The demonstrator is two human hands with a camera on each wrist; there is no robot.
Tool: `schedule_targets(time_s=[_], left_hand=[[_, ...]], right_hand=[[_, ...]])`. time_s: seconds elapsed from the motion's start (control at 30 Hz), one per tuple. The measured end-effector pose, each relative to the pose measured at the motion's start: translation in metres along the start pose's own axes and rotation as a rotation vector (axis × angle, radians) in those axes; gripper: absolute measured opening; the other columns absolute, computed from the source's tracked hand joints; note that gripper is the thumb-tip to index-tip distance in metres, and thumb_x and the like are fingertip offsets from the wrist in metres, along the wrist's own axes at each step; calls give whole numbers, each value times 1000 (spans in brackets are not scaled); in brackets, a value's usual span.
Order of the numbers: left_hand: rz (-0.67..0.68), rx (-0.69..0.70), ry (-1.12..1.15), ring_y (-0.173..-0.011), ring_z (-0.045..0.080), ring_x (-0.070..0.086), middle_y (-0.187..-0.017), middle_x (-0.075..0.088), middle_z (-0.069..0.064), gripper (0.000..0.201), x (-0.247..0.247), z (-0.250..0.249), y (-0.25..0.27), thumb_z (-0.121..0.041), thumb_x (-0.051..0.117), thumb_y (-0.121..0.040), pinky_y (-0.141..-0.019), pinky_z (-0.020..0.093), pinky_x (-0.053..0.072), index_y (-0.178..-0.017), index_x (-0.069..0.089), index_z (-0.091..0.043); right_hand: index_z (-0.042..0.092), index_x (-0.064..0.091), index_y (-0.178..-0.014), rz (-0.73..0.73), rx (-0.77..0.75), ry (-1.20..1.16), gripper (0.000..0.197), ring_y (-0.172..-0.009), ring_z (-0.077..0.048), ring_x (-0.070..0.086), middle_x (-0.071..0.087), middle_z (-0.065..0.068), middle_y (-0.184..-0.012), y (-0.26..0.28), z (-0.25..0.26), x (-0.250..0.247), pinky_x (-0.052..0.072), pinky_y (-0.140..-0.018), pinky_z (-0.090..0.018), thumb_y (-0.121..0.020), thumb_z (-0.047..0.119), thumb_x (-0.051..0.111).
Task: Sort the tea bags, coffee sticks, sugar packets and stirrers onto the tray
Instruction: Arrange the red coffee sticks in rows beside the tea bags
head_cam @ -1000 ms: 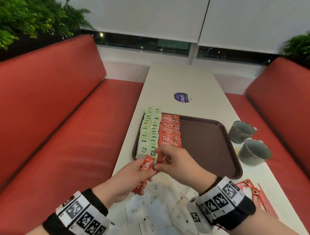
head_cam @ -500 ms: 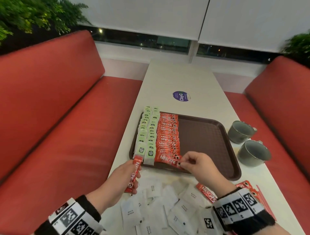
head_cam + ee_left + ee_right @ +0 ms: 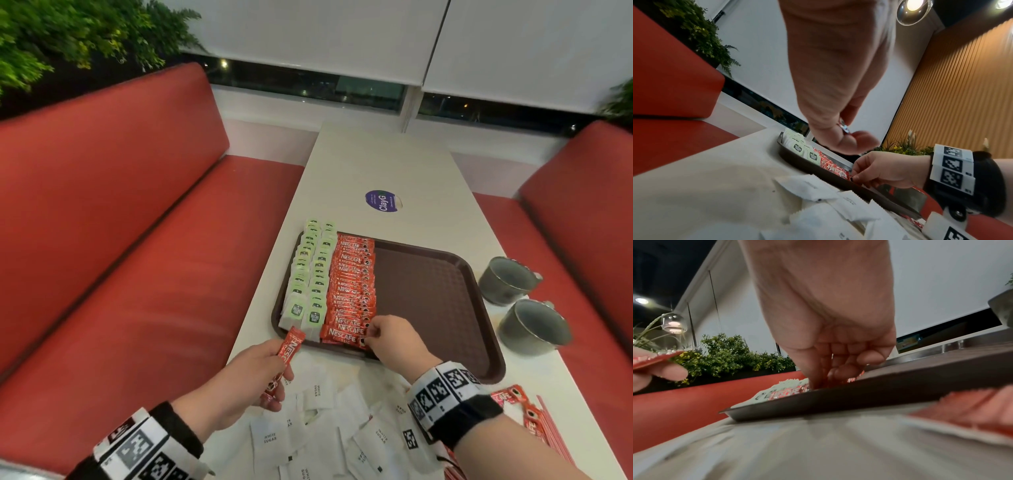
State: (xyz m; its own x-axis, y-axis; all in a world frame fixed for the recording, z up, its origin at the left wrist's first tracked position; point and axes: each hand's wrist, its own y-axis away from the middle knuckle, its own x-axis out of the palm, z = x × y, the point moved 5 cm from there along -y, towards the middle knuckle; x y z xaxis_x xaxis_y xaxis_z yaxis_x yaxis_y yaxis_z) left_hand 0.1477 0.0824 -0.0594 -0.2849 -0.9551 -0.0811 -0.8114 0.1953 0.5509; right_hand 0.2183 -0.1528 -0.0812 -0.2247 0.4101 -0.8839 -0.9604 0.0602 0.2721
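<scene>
Right hand [image 3: 390, 337] is pinched on the end of the nearest stick [image 3: 344, 334] at the near edge of the tray [image 3: 428, 291]; thumb and fingertips are curled onto its right end, and the stick lies flat as the front one of the coffee row [image 3: 352, 281]. Left hand [image 3: 253, 370] is closed round a spare stick [image 3: 286, 363], gripped mid-length and held tilted above the table [image 3: 387, 164] just off the tray's near-left corner.

Tea bags [image 3: 310, 274] fill two columns along the tray's left edge; the coffee row sits touching them on the right. The right half of the tray is bare. Sugar packets [image 3: 318, 394] are scattered on the table at its near edge, below the hands. More sticks and thin red stirrers [image 3: 551, 425] lie off the tray's near-right corner.

Handling, judged: sticks are expected to be light, semi-stiff and foil-slick, so they are best pinched at a crimped end or across the middle, then slid square against the row. Overlapped neighbours are likely to be shifted by a careless nudge. Sugar packets are probably limp and flat, and are best lifted by an edge or corner. Stirrers are thin and may roll, so a bundled grip is suggested.
</scene>
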Motion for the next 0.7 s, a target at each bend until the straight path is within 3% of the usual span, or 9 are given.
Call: schedule_targets(time_s=[0.27,0.43,0.57,0.63,0.7], left_hand=[[144,63,117,-64,18,62,-103,62,16,30,9,-13,9,2,44,-96,-64,31,54,-117,56,-14],[178,104,101,-66,20,64,-109,65,18,30,14,-23,15,4,48,-94,-60,29,53,-118,54,-13],[183,133,73,-70,21,67,-109,65,17,22,22,-28,19,3,49,-94,-60,28,54,-112,52,-9],[177,151,68,-78,22,69,-105,66,14,17,28,-30,19,0,50,-94,-65,30,55,-111,50,-4],[150,181,21,-87,22,70,-101,67,12,13,35,-35,16,-3,53,-94,-73,33,58,-106,50,-6]], right_hand=[[23,52,-88,-100,-78,60,8,-84,-18,55,54,2,-95,13,13,-17,48,-76,-32,-93,28,54],[27,61,-89,-166,-279,-242,3,-74,-5,54,60,10,-87,47,44,-39,44,-68,-17,-91,25,60],[28,66,-88,-33,-328,-489,9,-64,2,53,64,11,-76,75,63,-43,42,-63,-12,-83,27,73],[22,68,-79,95,-298,-586,7,-57,5,52,65,12,-66,82,67,-34,41,-59,-12,-82,21,74],[19,64,-65,146,-254,-718,21,-55,4,55,65,9,-59,82,67,-26,43,-59,-12,-82,10,73]])
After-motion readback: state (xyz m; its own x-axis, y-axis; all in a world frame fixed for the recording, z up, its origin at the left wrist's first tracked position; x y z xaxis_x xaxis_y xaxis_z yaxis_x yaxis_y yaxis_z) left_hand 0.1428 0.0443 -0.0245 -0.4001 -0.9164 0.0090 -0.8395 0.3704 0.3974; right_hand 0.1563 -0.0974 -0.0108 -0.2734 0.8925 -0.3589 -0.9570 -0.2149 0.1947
